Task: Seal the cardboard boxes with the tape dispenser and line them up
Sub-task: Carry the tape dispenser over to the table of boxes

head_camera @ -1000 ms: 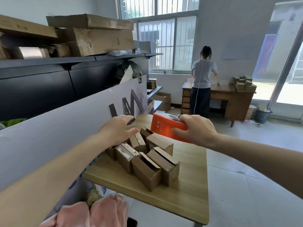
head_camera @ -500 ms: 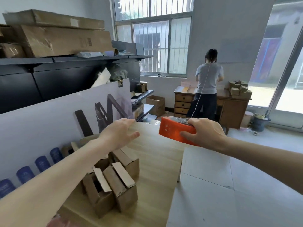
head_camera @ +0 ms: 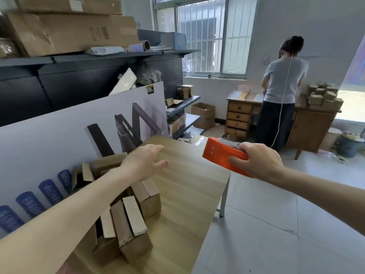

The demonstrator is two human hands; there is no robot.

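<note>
While the right hand [head_camera: 256, 161] holds the orange dispenser [head_camera: 219, 155] up in the air, the thing sits just off the counter's [head_camera: 187, 194] far right corner, about 3 o'clock from the left hand [head_camera: 145, 163]. The right fingers [head_camera: 246, 147] are curled over the top of its near end, with the thumb pressed on the orange side.

The left hand has nothing in it. Its fingers [head_camera: 156, 148] are straight and loosely spread, reaching out over the wood, and I can't tell if they touch it.

The boxes [head_camera: 138, 220] are bunched on the counter around 7 o'clock from that hand, partly under the forearm. They're jumbled at all angles, and a couple have flaps sticking up.

A big white board [head_camera: 59, 135] with blue cans printed on it leans along the counter's left side at 9 o'clock. Behind it at 11 o'clock there's a dark shelf [head_camera: 118, 56] with large cartons [head_camera: 75, 34] on top.

Over at 1 o'clock a person [head_camera: 282, 84] in a grey top stands with their back turned at a far counter [head_camera: 308, 125] piled with more small boxes.
</note>
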